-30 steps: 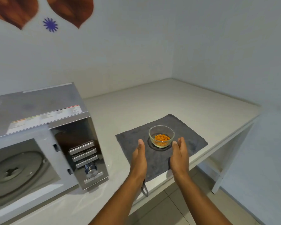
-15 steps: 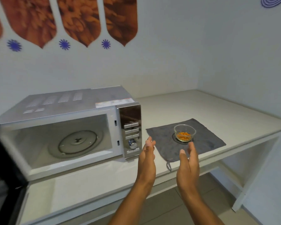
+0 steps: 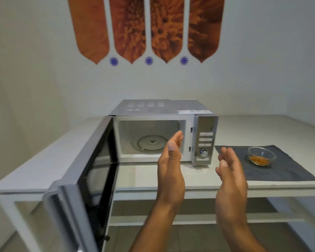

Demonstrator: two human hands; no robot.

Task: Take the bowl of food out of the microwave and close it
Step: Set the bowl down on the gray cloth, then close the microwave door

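A clear glass bowl point(image 3: 261, 156) with orange food stands on a dark grey cloth point(image 3: 280, 170) at the right of the counter. The silver microwave point(image 3: 160, 108) sits in the middle, its cavity holding only the glass turntable point(image 3: 149, 143). Its door point(image 3: 91, 179) swings wide to the left, toward me. My left hand point(image 3: 172, 166) hangs in front of the cavity's right side, fingers extended, holding nothing. My right hand point(image 3: 229, 177) floats between the control panel point(image 3: 205, 142) and the bowl, palm inward, also holding nothing.
The white counter point(image 3: 171, 175) runs along the wall and into a corner at the right. A lower shelf point(image 3: 198, 218) lies under it. Orange petal decals point(image 3: 145, 28) hang on the wall above.
My view has swung left, from the bowl to the microwave. Both hands have drawn back from the bowl, risen and shifted left; the bowl stays on the cloth.
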